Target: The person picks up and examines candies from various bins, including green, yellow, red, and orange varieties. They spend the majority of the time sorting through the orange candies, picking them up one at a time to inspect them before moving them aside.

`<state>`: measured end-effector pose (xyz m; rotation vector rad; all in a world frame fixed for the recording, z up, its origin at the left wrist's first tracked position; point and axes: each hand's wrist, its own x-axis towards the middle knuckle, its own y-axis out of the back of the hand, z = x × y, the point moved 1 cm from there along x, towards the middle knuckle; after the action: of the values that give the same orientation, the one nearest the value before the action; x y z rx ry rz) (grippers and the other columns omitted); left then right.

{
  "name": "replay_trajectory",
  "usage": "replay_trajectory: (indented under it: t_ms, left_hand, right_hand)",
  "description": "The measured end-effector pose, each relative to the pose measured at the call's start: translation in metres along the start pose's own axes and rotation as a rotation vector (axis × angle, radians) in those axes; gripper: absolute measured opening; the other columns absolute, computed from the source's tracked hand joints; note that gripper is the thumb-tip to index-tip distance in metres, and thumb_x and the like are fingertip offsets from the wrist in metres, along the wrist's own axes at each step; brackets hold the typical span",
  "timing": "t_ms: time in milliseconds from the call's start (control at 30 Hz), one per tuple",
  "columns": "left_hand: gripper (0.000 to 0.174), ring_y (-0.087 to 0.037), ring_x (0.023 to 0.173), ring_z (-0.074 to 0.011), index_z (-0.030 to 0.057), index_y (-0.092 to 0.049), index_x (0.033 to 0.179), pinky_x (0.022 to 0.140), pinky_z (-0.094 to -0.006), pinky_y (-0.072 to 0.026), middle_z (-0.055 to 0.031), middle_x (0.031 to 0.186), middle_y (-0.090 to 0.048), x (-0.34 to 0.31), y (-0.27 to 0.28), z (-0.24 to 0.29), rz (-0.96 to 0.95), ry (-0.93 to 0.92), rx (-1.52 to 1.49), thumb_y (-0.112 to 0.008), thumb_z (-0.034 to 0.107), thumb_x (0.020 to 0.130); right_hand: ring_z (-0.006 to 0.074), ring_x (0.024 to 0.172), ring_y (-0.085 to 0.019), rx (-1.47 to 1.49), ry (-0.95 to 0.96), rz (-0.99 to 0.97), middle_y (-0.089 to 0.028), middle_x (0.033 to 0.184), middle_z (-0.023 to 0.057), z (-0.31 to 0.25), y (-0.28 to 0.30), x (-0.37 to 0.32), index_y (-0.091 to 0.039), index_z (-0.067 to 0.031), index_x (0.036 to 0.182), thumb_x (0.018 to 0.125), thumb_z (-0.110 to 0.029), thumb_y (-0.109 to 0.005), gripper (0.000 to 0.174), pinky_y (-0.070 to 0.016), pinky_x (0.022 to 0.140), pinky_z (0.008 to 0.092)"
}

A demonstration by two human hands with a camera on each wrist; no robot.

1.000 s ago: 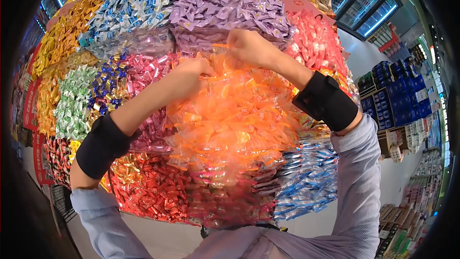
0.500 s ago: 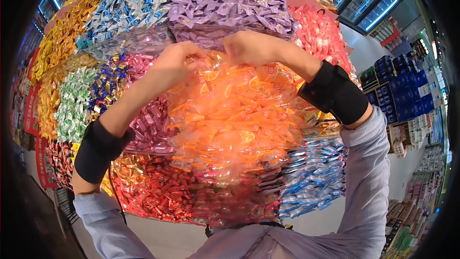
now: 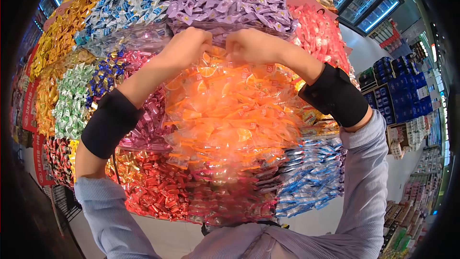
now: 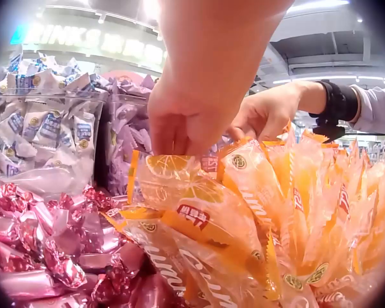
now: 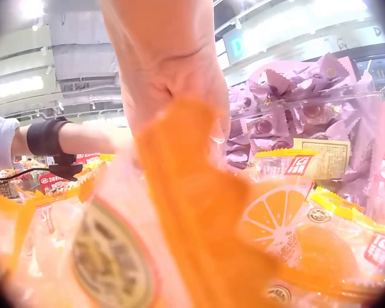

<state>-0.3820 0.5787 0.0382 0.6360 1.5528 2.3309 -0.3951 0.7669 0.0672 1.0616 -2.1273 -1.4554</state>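
Orange-wrapped candy packets [image 3: 235, 110] with printed fruit slices form a large heap in the middle of the head view. At the heap's back edge are both hands, a small gap apart. In the left wrist view the left hand [image 4: 192, 115] points its fingers down and pinches the top edge of an orange packet [image 4: 205, 212]. The right hand [image 3: 251, 46] is bent over the heap's back edge, its fingertips hidden behind packets; in the right wrist view an orange wrapper edge [image 5: 186, 186] stands close before it.
Purple candies [image 3: 230, 0] and blue-white candies [image 3: 134, 0] lie behind clear dividers at the back. Pink candies [image 4: 51, 250] adjoin the heap on the left, red ones [image 3: 158, 187] and blue-silver ones [image 3: 311, 177] at the front. Shelves [image 3: 402, 91] stand right.
The left hand has moved up and back along the heap, level with the right hand. The right hand has shifted only slightly.
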Motion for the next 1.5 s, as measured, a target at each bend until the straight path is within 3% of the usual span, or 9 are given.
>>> replay_trajectory:
  t_ms: [167,200,433,600,733,933,1333,1433,1500]
  left_hand:
    - [0.016,-0.057,0.066,-0.0107,-0.0014,-0.058,0.087,0.062,-0.0253,-0.0448,-0.0040,0.070,-0.062,-0.020,0.022,0.013,0.227,0.121,-0.468,-0.058,0.014,0.084]
    - [0.017,-0.052,0.067,-0.0024,-0.0007,-0.058,0.088,0.060,-0.0186,-0.0422,0.0005,0.073,-0.060,-0.025,0.028,0.014,0.182,0.170,-0.538,-0.058,0.016,0.086]
    - [0.017,-0.054,0.070,-0.0037,-0.0012,-0.058,0.090,0.063,-0.0171,-0.0438,-0.0015,0.079,-0.061,-0.035,0.033,0.007,0.174,0.306,-0.840,-0.058,0.015,0.086]
    - [0.011,-0.058,0.078,-0.0084,0.0010,-0.059,0.089,0.067,-0.0219,-0.0458,-0.0030,0.085,-0.062,-0.044,0.041,0.035,0.454,-0.054,-0.639,-0.057,0.010,0.083]
    - [0.012,-0.059,0.087,-0.0177,0.0040,-0.060,0.087,0.071,-0.0276,-0.0476,-0.0043,0.092,-0.059,-0.061,0.049,0.047,0.454,-0.612,0.049,-0.059,0.009,0.076]
    - [0.014,-0.056,0.088,-0.0184,0.0058,-0.056,0.077,0.073,-0.0292,-0.0470,-0.0033,0.089,-0.055,-0.077,0.034,0.033,0.385,-0.905,0.492,-0.058,0.012,0.065]
    - [0.014,-0.054,0.085,-0.0160,0.0086,-0.054,0.076,0.070,-0.0292,-0.0460,-0.0016,0.088,-0.055,-0.076,0.028,0.033,0.377,-0.861,0.478,-0.060,0.013,0.065]
    - [0.014,-0.056,0.083,-0.0224,0.0052,-0.057,0.079,0.072,-0.0316,-0.0463,-0.0058,0.089,-0.058,-0.075,0.038,0.028,0.405,-0.570,0.221,-0.065,0.011,0.069]
    - [0.016,-0.056,0.078,-0.0210,0.0044,-0.056,0.080,0.067,-0.0311,-0.0446,-0.0066,0.084,-0.057,-0.073,0.039,0.018,0.482,-0.467,0.136,-0.065,0.015,0.071]
  right_hand:
    - [0.0151,0.065,-0.060,0.084,-0.076,0.123,-0.064,0.072,0.0083,0.000,0.022,-0.019,-0.059,-0.0001,0.087,0.080,-0.014,-0.057,0.015,-0.0463,0.058,0.0294]
    - [0.0135,0.064,-0.059,0.123,-0.104,0.094,-0.064,0.073,0.0070,-0.002,0.025,-0.021,-0.059,-0.0003,0.088,0.082,-0.012,-0.055,0.014,-0.0466,0.058,0.0273]
    - [0.0159,0.071,-0.064,0.588,-0.066,0.027,-0.064,0.083,0.0112,-0.006,0.021,-0.017,-0.056,0.0034,0.092,0.088,-0.015,-0.053,0.019,-0.0507,0.065,0.0235]
    - [0.0198,0.079,-0.064,1.111,-0.304,0.015,-0.062,0.092,0.0173,-0.022,0.032,-0.016,-0.053,0.0082,0.098,0.089,-0.015,-0.052,0.025,-0.0529,0.075,0.0237]
    - [0.0175,0.078,-0.063,1.178,-0.145,0.066,-0.062,0.091,0.0148,-0.012,0.016,-0.008,-0.055,0.0053,0.102,0.083,-0.010,-0.058,0.024,-0.0537,0.064,0.0261]
    - [0.0159,0.069,-0.060,1.082,-0.042,0.049,-0.062,0.080,0.0096,-0.010,0.014,-0.012,-0.050,0.0070,0.108,0.078,-0.002,-0.063,0.034,-0.0505,0.062,0.0296]
    - [0.0151,0.066,-0.061,1.038,-0.090,0.107,-0.064,0.079,0.0098,-0.007,0.010,-0.014,-0.055,0.0046,0.102,0.075,0.004,-0.058,0.027,-0.0498,0.060,0.0272]
    - [0.0147,0.066,-0.060,1.052,-0.064,0.179,-0.063,0.078,0.0089,-0.004,0.013,-0.019,-0.054,0.0051,0.101,0.075,0.003,-0.059,0.026,-0.0498,0.061,0.0270]
    - [0.0145,0.067,-0.060,1.051,-0.091,0.211,-0.062,0.077,0.0083,-0.004,0.015,-0.024,-0.054,0.0053,0.100,0.075,0.003,-0.060,0.025,-0.0498,0.062,0.0269]
